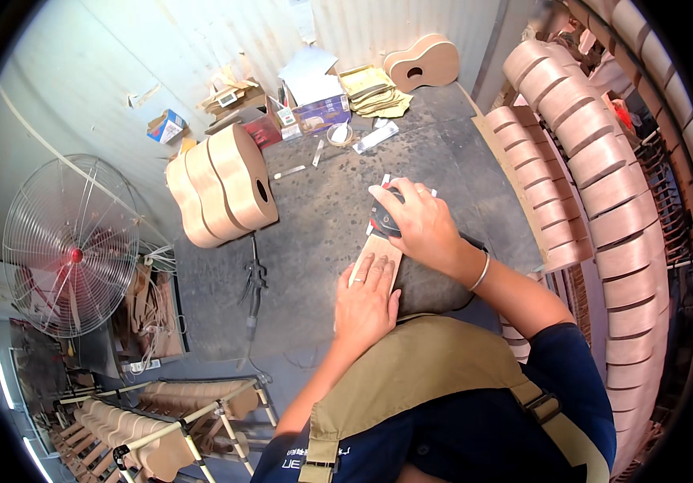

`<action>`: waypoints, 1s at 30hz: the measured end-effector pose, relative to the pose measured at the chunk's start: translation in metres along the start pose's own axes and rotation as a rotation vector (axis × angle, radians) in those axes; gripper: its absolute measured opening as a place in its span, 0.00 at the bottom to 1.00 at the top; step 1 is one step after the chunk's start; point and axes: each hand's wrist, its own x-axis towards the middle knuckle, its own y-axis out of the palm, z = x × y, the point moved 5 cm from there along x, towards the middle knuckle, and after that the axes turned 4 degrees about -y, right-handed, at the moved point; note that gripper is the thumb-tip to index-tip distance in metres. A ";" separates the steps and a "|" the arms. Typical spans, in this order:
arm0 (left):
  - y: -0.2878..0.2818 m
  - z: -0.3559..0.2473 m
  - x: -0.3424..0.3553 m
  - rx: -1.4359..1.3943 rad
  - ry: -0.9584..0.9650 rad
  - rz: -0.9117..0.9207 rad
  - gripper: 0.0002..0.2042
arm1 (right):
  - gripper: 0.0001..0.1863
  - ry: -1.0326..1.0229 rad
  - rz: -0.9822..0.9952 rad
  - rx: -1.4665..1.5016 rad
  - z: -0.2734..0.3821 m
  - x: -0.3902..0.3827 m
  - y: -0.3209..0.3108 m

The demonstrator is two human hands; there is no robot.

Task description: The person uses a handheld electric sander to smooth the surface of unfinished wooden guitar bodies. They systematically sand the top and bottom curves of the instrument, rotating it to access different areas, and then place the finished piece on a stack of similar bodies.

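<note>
My left hand lies with its fingers stretched flat on a narrow, pale wooden piece. At the far end of that piece, my right hand is closed round a black and red hand-held power tool, seemingly a sander. Pale edges stick out around the tool's base, and my palm covers much of its body. A dark cord or hose runs back from it beneath my right wrist. Below my right forearm is a dark rounded form, partly hidden by my apron.
Several guitar-shaped wooden bodies stand together on the dark worktable; another body leans by the wall. An air blow gun lies left. Yellow sheets are behind. A fan and racked bodies flank the table.
</note>
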 end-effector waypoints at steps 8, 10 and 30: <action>0.002 -0.001 0.000 0.001 -0.011 0.003 0.28 | 0.43 0.029 0.047 0.078 -0.001 0.001 0.000; 0.000 -0.002 0.000 0.002 -0.012 -0.001 0.28 | 0.44 0.026 0.061 0.102 -0.001 0.002 -0.001; 0.001 -0.001 -0.002 0.025 0.018 -0.049 0.24 | 0.43 0.091 0.086 0.328 -0.019 0.007 0.015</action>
